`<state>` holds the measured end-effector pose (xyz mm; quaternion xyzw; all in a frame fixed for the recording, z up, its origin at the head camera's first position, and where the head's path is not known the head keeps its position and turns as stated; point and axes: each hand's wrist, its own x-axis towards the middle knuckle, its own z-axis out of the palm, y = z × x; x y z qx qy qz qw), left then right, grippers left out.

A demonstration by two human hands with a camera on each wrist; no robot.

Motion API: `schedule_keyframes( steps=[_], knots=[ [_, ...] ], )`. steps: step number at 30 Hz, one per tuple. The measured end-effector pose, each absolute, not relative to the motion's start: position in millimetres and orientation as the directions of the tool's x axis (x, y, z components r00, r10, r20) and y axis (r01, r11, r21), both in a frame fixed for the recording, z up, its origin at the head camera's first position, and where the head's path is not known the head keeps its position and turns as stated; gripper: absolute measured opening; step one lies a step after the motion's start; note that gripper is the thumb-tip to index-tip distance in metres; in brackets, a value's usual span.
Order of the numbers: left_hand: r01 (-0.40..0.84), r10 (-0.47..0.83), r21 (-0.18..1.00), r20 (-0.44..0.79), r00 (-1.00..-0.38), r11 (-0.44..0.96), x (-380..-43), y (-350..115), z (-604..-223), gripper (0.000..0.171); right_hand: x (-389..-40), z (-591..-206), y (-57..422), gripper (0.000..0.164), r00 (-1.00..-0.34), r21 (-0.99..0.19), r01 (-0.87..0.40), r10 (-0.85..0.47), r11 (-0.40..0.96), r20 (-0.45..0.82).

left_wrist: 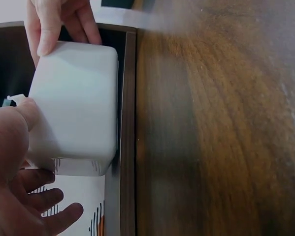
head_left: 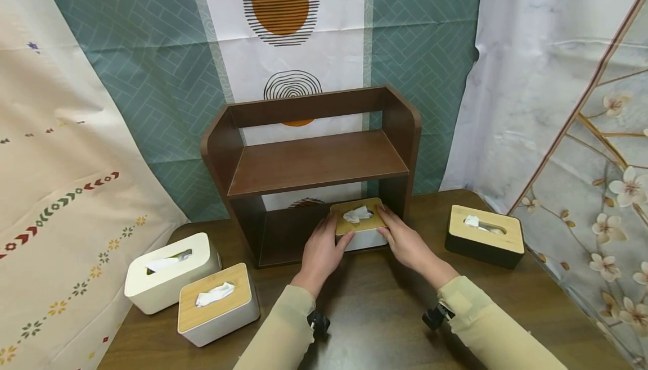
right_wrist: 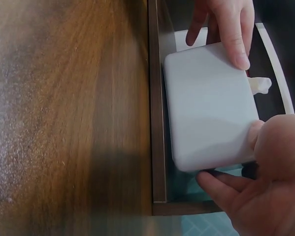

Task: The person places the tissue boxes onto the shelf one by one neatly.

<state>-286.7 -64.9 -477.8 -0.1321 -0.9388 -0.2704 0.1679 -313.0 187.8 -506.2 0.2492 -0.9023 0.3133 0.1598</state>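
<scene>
A white tissue box (head_left: 367, 239) with a wood-look lid and a tuft of tissue sits at the right end of the lower compartment of a dark brown shelf (head_left: 319, 159). My left hand (head_left: 322, 249) holds its left end, thumb on the front edge, and my right hand (head_left: 405, 242) holds the right end the same way. In the left wrist view, the box's white front (left_wrist: 76, 98) stands just inside the shelf's bottom front edge (left_wrist: 129, 123). From the right wrist, the box (right_wrist: 209, 105) looks slightly skewed to that edge.
On the left of the wooden table (head_left: 374, 325) stand an all-white tissue box (head_left: 167, 288) and a white one with a wood-look lid (head_left: 223, 322). A black tissue box with a light wood-look lid (head_left: 483, 249) stands at the right. Patterned cloths hang behind and at both sides.
</scene>
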Motion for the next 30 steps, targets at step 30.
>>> schedule_keyframes(
  steps=[30],
  knots=[
    [0.313, 0.133, 0.439, 0.393, -0.91, 0.842, -287.6, -59.1, -477.8, 0.072, -298.9, -474.5, 172.2, 0.056, -0.889, -0.565, -0.458, -0.349, 0.687, 0.296]
  ],
)
